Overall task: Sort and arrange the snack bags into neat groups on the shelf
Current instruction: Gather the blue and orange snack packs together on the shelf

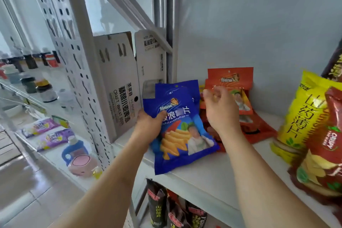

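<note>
Evidently the person is working on the blue group: the left hand is gripping the front blue snack bag by its left edge, thumb on its face and fingers behind, propping it tilted on the shelf against another blue one. Just right of those fingers, the right hand is hovering with loosely curled, parted fingers holding nothing, close before the orange bags. Next, I judge, it needs squaring and releasing.

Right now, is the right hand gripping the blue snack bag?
No, the left hand holds the blue snack bag; the right hand hovers by the orange bags.
</note>
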`<action>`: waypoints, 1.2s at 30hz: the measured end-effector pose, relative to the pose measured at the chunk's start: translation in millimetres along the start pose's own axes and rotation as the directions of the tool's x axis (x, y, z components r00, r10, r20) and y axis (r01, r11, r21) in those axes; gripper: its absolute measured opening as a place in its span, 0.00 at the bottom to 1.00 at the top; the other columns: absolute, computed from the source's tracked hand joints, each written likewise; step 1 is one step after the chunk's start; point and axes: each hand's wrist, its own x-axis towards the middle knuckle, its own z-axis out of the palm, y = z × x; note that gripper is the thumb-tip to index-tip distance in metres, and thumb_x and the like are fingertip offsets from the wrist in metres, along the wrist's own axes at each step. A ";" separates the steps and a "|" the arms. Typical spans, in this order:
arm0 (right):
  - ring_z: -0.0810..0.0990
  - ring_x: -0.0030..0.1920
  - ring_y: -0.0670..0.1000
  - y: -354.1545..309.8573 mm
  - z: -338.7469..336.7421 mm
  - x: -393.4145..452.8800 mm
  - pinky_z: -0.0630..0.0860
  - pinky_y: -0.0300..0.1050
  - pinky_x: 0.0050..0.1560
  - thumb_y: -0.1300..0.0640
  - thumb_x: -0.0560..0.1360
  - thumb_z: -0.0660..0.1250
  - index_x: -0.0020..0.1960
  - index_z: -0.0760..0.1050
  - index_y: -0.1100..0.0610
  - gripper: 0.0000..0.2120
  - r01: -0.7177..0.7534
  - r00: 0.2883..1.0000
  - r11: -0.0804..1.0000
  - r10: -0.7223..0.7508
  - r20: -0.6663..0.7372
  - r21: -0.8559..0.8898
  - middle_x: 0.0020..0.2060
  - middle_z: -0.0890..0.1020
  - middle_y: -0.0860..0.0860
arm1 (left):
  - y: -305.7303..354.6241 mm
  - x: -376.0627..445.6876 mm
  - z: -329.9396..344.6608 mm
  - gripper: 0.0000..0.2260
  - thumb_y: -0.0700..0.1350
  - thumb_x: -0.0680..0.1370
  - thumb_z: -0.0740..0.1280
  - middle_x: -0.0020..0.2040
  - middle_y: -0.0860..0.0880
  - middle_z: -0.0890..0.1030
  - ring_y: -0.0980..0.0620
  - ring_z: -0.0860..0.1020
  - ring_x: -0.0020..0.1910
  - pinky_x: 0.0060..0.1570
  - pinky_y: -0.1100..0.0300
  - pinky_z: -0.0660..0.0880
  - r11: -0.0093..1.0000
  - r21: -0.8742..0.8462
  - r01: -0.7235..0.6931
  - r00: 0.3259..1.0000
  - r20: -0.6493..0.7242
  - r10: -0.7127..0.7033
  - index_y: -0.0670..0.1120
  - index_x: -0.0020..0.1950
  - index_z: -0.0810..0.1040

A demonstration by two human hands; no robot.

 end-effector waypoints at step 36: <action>0.81 0.53 0.58 73.9 -14.4 128.4 0.75 0.55 0.61 0.40 0.72 0.69 0.55 0.78 0.53 0.19 -0.518 0.855 0.850 0.517 -0.033 -0.093 0.52 0.82 0.51 | 18.5 109.9 21.4 0.14 0.40 0.80 0.67 0.46 0.44 0.87 0.47 0.86 0.37 0.33 0.54 0.82 0.934 -0.302 0.193 0.849 0.528 -0.005 0.48 0.65 0.75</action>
